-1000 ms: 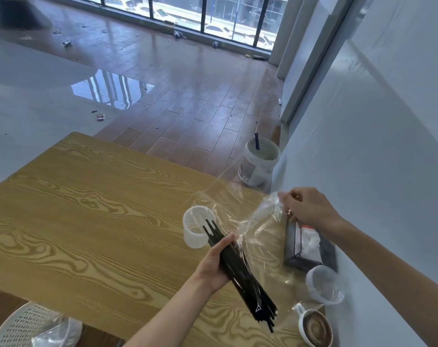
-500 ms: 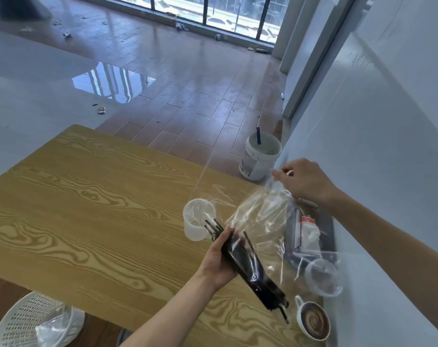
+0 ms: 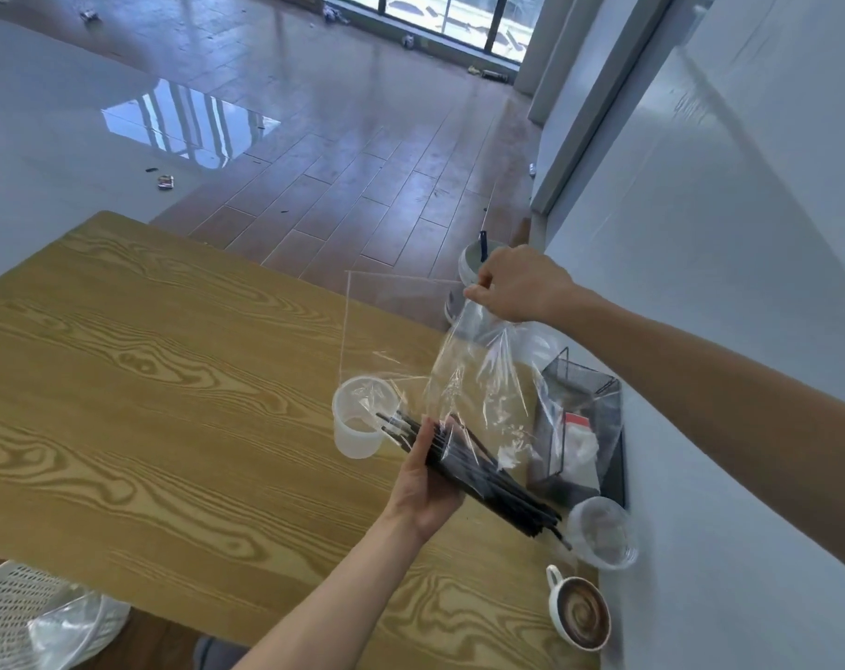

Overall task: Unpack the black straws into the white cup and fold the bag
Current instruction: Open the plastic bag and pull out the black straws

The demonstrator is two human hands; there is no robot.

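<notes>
My left hand (image 3: pixel 423 481) grips a bundle of black straws (image 3: pixel 478 476) around its upper half, held slanted above the wooden table (image 3: pixel 169 403). The straws' upper tips point toward the white translucent cup (image 3: pixel 360 418), which stands upright just left of them. My right hand (image 3: pixel 519 282) pinches the top of the clear plastic bag (image 3: pixel 478 374) and holds it raised above the bundle. The bag hangs stretched down to the straws, its lower part still draped around them near my left hand.
A black mesh holder (image 3: pixel 580 427) with packets stands against the white wall at right. Near the table's front right corner sit a clear plastic cup (image 3: pixel 604 531) and a coffee mug (image 3: pixel 580 614). A white basket (image 3: pixel 29 616) is below left; a bucket (image 3: pixel 473 263) stands on the floor.
My right hand has lifted the bag's top upward and away, drawing the bag off the straws. The lower ends of the straws are now bare. My left hand has kept the bundle near the cup.
</notes>
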